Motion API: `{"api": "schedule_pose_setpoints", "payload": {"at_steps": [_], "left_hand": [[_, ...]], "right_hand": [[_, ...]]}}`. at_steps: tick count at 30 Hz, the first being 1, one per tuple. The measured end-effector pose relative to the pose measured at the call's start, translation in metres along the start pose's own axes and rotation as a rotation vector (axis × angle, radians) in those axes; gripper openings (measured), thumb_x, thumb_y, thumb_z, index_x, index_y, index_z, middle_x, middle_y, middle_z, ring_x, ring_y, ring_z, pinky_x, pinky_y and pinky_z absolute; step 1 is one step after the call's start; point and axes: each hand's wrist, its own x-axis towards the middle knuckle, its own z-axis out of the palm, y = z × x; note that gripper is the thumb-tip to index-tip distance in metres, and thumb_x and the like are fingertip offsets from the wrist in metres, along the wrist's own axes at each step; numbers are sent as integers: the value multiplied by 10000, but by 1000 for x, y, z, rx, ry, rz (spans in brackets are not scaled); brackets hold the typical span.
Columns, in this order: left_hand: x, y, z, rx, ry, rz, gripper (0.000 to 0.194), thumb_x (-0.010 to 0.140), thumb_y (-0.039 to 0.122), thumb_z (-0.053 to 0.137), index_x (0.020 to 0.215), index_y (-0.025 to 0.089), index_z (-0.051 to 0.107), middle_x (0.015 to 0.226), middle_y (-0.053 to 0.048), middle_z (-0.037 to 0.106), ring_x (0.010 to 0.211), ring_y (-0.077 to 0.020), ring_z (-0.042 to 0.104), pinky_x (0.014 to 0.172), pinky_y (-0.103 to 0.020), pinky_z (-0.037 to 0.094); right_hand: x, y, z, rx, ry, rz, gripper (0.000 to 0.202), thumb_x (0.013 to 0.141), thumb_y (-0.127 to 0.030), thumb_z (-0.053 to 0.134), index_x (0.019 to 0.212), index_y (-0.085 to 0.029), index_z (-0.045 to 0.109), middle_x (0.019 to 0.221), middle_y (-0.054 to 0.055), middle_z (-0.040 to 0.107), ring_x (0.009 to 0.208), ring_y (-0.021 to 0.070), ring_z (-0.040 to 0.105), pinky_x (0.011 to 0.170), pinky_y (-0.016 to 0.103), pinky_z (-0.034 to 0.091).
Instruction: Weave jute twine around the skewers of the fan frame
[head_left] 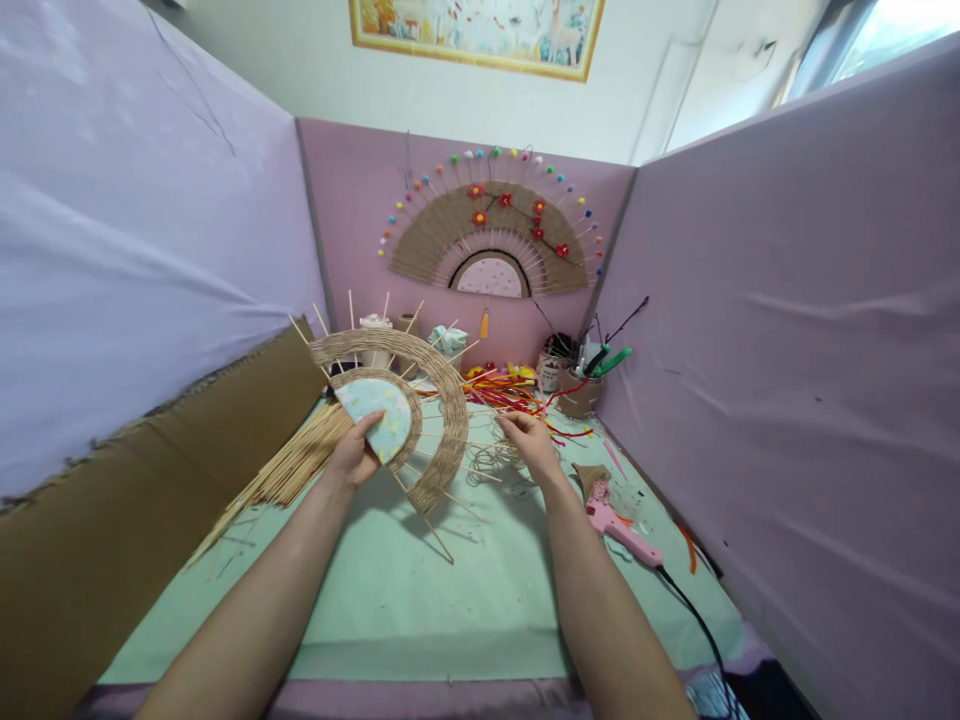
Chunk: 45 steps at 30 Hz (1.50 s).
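My left hand [356, 455] is closed on a fan [452, 410], thumb over its half-round centre covered in pale blue patterned cloth. The fan has thin wooden sticks spreading outward, with a narrow inner band and a wider outer band of brown twine woven across them. It is held tilted above the table. My right hand [531, 445] is pinched near the tips of the sticks on the fan's right side; what lies between its fingers is too small to make out. Loose twine [491, 462] lies in loops just below and behind that hand.
Wooden sticks [296, 460] lie in a bundle at left beside a cardboard panel [187, 470]. A pink glue gun [626, 535] with a black cord rests at right. Coloured pipe cleaners [499, 385] and a tool pot [581, 395] stand behind. A finished fan [420, 240] hangs on the back panel.
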Motion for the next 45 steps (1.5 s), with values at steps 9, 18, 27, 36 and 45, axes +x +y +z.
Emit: {"api": "schedule_pose_setpoints", "payload": {"at_steps": [9,18,27,36,45], "left_hand": [[3,2,1,-59,63,118,341,787,68,541,1111,152,607,832,-55,735,761,-177,695,808,-281,541],[4,3,1,-101,112,182,363,771,61,574,1111,181,616,853,-39,734,762,-168,693,787,-265,546],[-2,6,9,-170,93,138,249,825,88,507,1032,134,637,810,-45,731,722,-141,686,795,-257,540],[-4,-2,12,-228,76,56,320,836,98,506,1142,136,595,918,-73,724,810,-162,684,841,-309,530],[-2,4,13,-293,84,149,359,851,83,481,1189,167,569,902,-48,731,816,-152,686,864,-287,517]], "right_hand": [[-4,-6,1,-116,16,-65,312,725,-467,608,651,-164,610,560,-14,513,532,113,427,523,240,339],[-22,-20,2,-179,103,-167,269,756,-424,592,653,-176,599,550,-19,474,530,114,394,520,242,315],[-37,-19,4,-8,-104,-61,213,789,-378,567,826,-190,658,676,18,601,635,144,537,582,248,402],[-45,-18,19,-95,-400,3,200,778,-361,593,814,-194,697,687,29,653,645,153,581,618,265,440],[-44,-19,17,-123,-369,-9,169,777,-331,595,827,-204,696,769,40,682,717,174,619,672,281,466]]}}
